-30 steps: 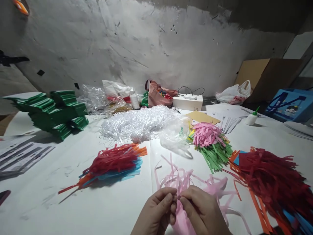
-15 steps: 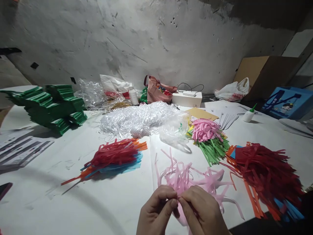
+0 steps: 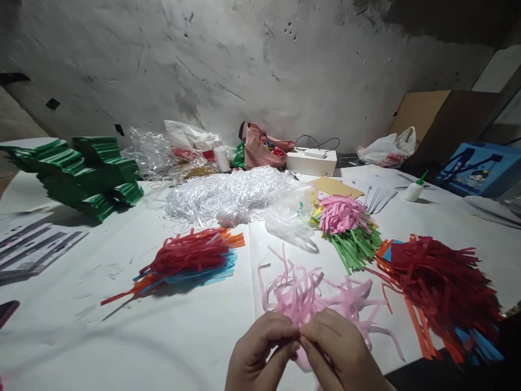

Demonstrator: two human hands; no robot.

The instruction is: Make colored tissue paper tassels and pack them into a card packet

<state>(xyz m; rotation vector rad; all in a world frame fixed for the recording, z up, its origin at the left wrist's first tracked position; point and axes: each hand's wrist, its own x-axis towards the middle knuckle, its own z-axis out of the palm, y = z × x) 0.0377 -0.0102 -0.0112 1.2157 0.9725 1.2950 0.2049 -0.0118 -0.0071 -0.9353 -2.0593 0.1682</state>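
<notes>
At the bottom centre, my left hand point(image 3: 264, 347) and my right hand point(image 3: 340, 345) meet fingertip to fingertip, both in a pinch. Between and beneath them is a pink tissue-paper tassel point(image 3: 299, 290), its loose curled strips spread over the white table top point(image 3: 179, 336). The small bit right at my fingertips is mostly hidden. To the left lies a bundle of red, orange and blue paper tassels point(image 3: 191, 252). A larger heap of dark red tassels point(image 3: 443, 277), with orange and blue below, lies right of my right hand.
Pink fringe point(image 3: 344, 213) rests on green fringe point(image 3: 354, 247) beyond my hands. Behind are a heap of white shiny strands point(image 3: 228, 195) and a clear plastic bag point(image 3: 291, 217). Green stacked cut-outs point(image 3: 87, 174) stand left; a green-tipped glue bottle point(image 3: 414, 190) stands right.
My left fingers have closed in nearer to my right fingertips at the pinch. The pink strips have shifted slightly; the view has tilted a little.
</notes>
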